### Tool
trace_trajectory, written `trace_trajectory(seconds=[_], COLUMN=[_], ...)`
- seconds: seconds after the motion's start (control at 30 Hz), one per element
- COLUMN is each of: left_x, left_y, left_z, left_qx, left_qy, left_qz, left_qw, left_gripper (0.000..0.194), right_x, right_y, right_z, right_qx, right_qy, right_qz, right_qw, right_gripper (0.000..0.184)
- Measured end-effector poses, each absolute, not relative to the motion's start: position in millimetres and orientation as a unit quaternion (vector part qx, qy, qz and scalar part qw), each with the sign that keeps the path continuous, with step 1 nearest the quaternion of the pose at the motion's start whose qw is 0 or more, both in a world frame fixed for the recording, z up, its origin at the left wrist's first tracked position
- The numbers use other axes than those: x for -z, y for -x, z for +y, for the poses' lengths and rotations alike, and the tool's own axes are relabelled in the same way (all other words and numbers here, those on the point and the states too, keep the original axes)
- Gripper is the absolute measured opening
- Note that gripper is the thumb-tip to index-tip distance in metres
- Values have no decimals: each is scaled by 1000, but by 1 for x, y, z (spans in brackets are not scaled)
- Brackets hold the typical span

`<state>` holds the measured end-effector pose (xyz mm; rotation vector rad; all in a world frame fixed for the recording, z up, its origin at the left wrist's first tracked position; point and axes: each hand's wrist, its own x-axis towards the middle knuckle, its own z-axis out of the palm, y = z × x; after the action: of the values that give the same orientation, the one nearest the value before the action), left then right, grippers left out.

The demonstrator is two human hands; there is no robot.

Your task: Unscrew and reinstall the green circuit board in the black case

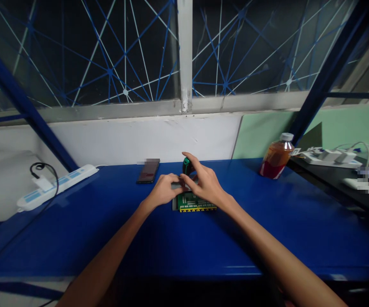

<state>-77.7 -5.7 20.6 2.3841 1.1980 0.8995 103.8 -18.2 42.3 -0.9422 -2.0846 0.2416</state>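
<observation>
A green circuit board [194,203] with yellow markings lies flat on the blue table [108,238], partly under my hands. My left hand [164,190] is curled at the board's far left corner, fingers pinched on a small grey part I cannot make out. My right hand [203,181] rests over the board's far right side, index finger raised, thumb meeting the left hand's fingertips. Just behind the hands stands a small dark object with a teal top [186,164], mostly hidden.
A dark phone [148,170] lies behind the board to the left. A white power strip [56,184] with a black cable sits at the far left. A bottle of amber liquid [276,161] stands at the right, beside a side table with white adapters [327,157].
</observation>
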Motion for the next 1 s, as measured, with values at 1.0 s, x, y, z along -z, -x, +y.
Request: trace_trajectory(seconds=[1.0], left_x=[-24], left_y=[77], left_z=[-10], left_qx=[-315], left_qy=[-829], left_qz=[399], left_qw=[233], left_gripper=[20], right_x=[-41], right_y=[-106], right_z=[-14], right_qx=[-91], right_qy=[371], right_qz=[-832], right_qw=[402], right_gripper=[60])
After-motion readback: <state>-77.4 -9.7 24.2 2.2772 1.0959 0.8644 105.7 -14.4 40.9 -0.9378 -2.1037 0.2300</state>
